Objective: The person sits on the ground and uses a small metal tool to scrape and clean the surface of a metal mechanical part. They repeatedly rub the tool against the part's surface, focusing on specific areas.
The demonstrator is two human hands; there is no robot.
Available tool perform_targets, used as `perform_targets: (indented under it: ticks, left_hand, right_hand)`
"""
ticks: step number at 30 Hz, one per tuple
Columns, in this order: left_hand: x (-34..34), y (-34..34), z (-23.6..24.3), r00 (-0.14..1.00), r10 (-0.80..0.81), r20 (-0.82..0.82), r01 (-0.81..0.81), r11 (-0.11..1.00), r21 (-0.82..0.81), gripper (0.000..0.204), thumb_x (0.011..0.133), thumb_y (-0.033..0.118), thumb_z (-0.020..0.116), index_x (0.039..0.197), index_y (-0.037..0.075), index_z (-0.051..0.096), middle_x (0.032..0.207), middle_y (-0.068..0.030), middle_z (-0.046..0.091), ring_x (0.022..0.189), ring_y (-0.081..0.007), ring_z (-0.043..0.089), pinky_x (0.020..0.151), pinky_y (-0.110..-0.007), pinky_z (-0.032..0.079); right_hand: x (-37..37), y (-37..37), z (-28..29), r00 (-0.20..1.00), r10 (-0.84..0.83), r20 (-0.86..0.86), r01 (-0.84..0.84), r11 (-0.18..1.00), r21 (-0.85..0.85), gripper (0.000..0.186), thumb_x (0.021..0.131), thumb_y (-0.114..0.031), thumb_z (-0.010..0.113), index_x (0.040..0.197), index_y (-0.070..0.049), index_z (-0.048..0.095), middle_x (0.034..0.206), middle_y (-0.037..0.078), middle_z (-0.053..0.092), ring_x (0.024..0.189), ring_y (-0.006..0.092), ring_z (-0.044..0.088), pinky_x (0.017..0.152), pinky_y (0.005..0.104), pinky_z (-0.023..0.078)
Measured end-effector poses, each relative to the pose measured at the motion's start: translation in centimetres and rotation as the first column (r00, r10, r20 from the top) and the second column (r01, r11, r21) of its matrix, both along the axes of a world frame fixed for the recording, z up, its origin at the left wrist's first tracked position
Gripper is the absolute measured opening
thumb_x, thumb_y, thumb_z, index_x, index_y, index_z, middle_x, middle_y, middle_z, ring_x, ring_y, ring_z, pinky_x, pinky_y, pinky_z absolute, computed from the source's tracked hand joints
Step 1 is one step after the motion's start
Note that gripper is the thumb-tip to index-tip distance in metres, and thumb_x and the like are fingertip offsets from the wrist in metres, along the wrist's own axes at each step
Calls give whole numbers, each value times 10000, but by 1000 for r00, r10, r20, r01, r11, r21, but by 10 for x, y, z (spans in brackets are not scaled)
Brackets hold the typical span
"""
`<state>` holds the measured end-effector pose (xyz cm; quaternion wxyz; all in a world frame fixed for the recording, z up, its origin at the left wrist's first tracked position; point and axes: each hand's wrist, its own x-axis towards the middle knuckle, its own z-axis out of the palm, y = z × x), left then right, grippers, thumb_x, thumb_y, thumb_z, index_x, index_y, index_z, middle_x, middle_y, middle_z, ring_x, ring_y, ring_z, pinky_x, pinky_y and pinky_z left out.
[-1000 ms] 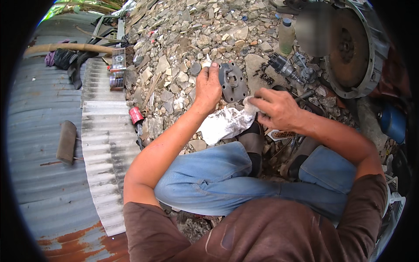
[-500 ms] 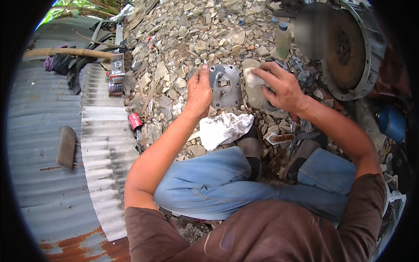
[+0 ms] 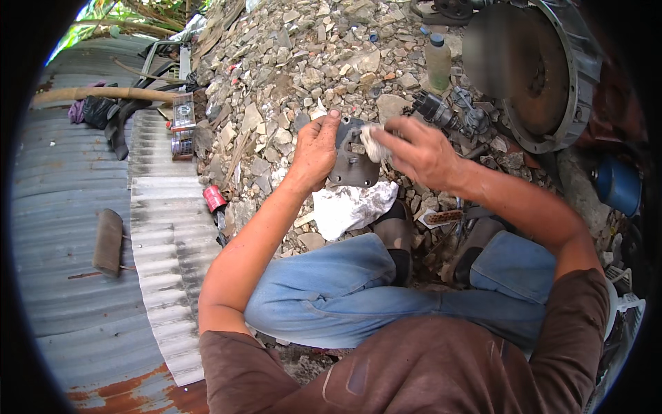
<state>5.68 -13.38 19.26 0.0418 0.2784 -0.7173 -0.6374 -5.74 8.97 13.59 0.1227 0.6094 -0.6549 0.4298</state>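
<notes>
My left hand (image 3: 316,153) grips the left edge of a grey metal cover plate (image 3: 354,172), thumb on its top face. The plate has bolt holes around its rim and a small opening near the middle. It is held up over the stones and a crumpled white cloth (image 3: 352,209). My right hand (image 3: 422,150), slightly smeared by motion, pinches a whitish wad of what looks like rag (image 3: 374,143). That wad lies against the upper right part of the plate and covers some of it. Fingers of the left hand under the plate are hidden.
Broken stones (image 3: 276,76) cover the ground. At the right stand a capped bottle (image 3: 438,65), small metal engine parts (image 3: 471,114), a large round housing (image 3: 552,83) and a blue canister (image 3: 617,185). A wire brush (image 3: 443,217) lies between my shoes. Corrugated sheets (image 3: 169,248) run along the left.
My right hand has moved left with the wad, from beside the plate onto it. The plate has tilted and shifted slightly down, and its face looks darker.
</notes>
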Motion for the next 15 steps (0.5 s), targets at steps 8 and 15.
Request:
perform_targets:
  ticks: [8, 15]
  left_hand:
    - [5, -13, 1, 1000, 21, -9, -21, 998, -63, 497, 1135, 438, 563, 1081, -32, 713, 932, -61, 717, 817, -118, 618, 722, -313, 542]
    - [2, -14, -2, 996, 85, -36, -87, 995, -49, 497, 1139, 425, 563, 1054, -37, 725, 910, -53, 719, 805, -106, 610, 710, -302, 528]
  right_hand:
    - [6, -1, 6, 976, -57, 209, 62, 998, -19, 561, 821, -53, 783, 1365, -56, 645, 1212, 167, 651, 999, 314, 713, 809, 410, 622]
    - [43, 8, 3, 933, 349, 82, -356, 929, 100, 581, 787, -42, 788, 1351, -60, 646, 1165, 138, 652, 962, 297, 714, 734, 389, 632]
